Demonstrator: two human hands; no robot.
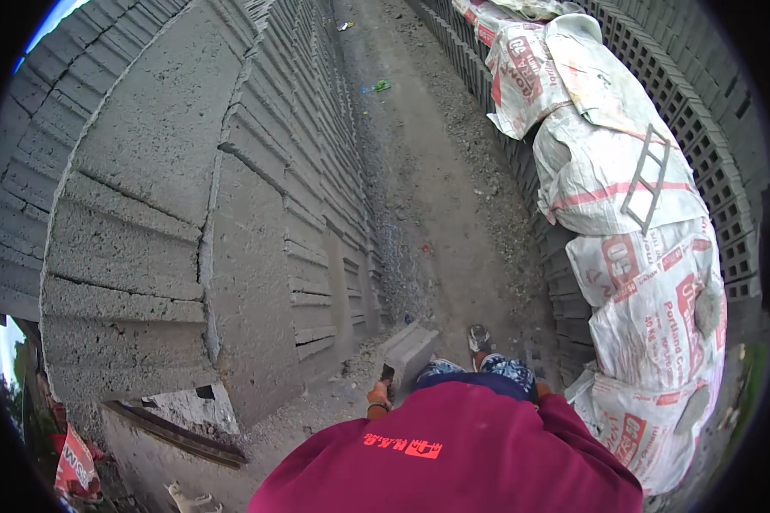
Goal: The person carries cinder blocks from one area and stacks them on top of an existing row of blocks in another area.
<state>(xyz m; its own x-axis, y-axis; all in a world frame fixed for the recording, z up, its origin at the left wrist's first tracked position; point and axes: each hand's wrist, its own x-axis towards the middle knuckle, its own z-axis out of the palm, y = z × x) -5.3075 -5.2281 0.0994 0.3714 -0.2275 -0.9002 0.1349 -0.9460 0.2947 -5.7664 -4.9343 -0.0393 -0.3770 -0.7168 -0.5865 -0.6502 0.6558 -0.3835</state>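
Observation:
My left hand (379, 398) is low at my left side, its fingers closed at the near end of a grey concrete block (408, 350). A small dark piece shows between the fingers and the block; I cannot make out what it is. The block hangs tilted beside my left leg. Of my right hand (542, 391) only a sliver shows past the dark red sleeve at my right hip. Its fingers are hidden, and I cannot see whether it holds anything.
Tall stacks of concrete blocks (265, 214) line the left. On the right, white and red cement sacks (624, 188) cover another row, with a grey ladder-shaped frame (647, 179) on top. Between them runs a dirt path (453, 188) with gravel and litter. A pale animal (190, 498) is lower left.

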